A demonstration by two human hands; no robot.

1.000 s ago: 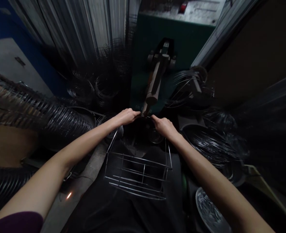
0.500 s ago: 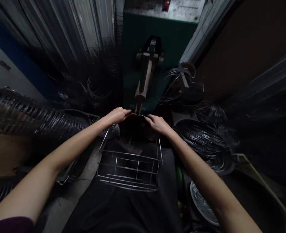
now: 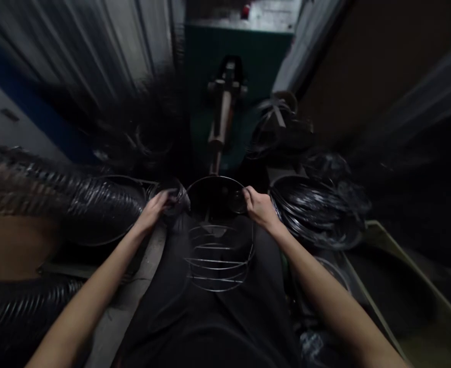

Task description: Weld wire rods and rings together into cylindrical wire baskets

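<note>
A wire frame (image 3: 217, 263) with curved bars hangs over my lap, its upper hoop arching just below the tip of the machine's rod (image 3: 221, 120). My right hand (image 3: 259, 205) is closed on the right side of that hoop. My left hand (image 3: 157, 207) is off the frame, out to the left beside a bundle of thin wire rings (image 3: 177, 197). Its fingers are smeared by motion, and whether they touch a ring cannot be made out.
The green machine body (image 3: 204, 61) stands ahead. At the right is a round container of wire rings (image 3: 313, 212), with a yellowish-edged bin (image 3: 389, 240) nearer me. Rows of stacked wire parts (image 3: 95, 191) lie at the left. Looped wires (image 3: 275, 120) hang right of the machine.
My left hand has let go of the wire and moved left and down. My right hand has shifted slightly right and down. The frame has turned, showing curved bars, and the view has shifted slightly.
</note>
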